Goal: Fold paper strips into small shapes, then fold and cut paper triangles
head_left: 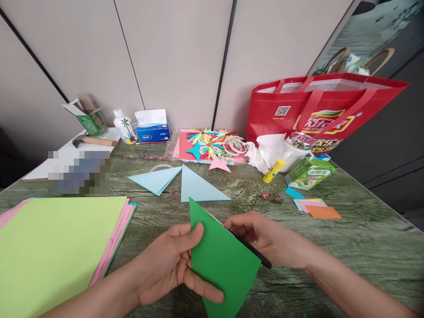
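A folded sheet of green paper (221,256) is gripped at its left side by my left hand (182,260), thumb on the front. Along the paper's upper right edge, my right hand (253,234) is closed round black-handled scissors (256,254); their blades are mostly hidden by the paper. Just beyond lie two folded light blue paper triangles (200,187), (157,180), with a roll of tape partly under the left one.
Coloured paper sheets (62,243) are stacked at left. Behind are a hammer (96,140), bottle (125,126), tissue pack (153,132) and folded paper stars (212,143). A glue stick (274,171), green box (311,173), paper pieces (323,212) and red bag (281,97) stand right.
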Action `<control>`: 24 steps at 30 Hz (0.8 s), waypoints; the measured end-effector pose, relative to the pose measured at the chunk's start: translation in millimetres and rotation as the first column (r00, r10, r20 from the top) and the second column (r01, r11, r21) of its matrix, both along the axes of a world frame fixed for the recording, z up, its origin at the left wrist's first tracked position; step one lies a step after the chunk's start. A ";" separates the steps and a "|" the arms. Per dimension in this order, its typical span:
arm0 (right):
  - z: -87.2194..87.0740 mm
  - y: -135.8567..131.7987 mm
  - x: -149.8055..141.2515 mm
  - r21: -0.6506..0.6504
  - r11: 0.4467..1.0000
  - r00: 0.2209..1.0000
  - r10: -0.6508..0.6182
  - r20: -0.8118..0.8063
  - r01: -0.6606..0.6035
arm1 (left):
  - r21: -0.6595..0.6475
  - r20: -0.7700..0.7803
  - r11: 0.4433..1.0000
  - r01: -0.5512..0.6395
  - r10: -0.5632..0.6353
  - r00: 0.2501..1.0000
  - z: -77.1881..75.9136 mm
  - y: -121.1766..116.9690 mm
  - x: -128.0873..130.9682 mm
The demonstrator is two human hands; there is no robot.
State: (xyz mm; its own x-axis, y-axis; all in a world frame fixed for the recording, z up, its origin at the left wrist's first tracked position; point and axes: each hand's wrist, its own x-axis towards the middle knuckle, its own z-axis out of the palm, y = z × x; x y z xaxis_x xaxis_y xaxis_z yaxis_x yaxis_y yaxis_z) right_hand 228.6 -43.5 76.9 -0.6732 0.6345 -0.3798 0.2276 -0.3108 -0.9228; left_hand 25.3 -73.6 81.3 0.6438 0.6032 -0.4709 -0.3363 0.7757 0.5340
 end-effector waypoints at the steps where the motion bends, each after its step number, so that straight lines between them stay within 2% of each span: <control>1: -0.1 0.0 0.2 0.005 1.000 1.000 -0.003 0.006 0.003 | -0.001 0.002 1.000 -0.002 0.002 1.000 0.3 -0.3 -0.2; 13: -3.4 -2.5 2.2 0.004 1.000 0.999 -0.027 0.042 0.027 | -0.004 0.019 1.000 0.012 -0.012 1.000 4.6 0.6 -0.2; 19: 1.3 -0.7 -3.2 0.000 1.000 0.999 -0.014 0.030 0.014 | -0.011 -0.009 0.997 0.074 -0.074 0.997 2.7 -3.3 1.6; 24: -2.8 -0.4 -5.2 -0.026 0.999 0.999 -0.041 -0.003 0.041 | 0.002 0.032 0.996 0.086 -0.086 0.996 2.3 -4.0 3.1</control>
State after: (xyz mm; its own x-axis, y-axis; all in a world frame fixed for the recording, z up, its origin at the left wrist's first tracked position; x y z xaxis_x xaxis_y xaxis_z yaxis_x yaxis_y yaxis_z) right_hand 223.4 -43.8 74.0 -0.6482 0.6514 -0.3943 0.2107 -0.3442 -0.9150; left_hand 28.5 -77.6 83.6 0.7082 0.5453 -0.4484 -0.2854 0.8021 0.5246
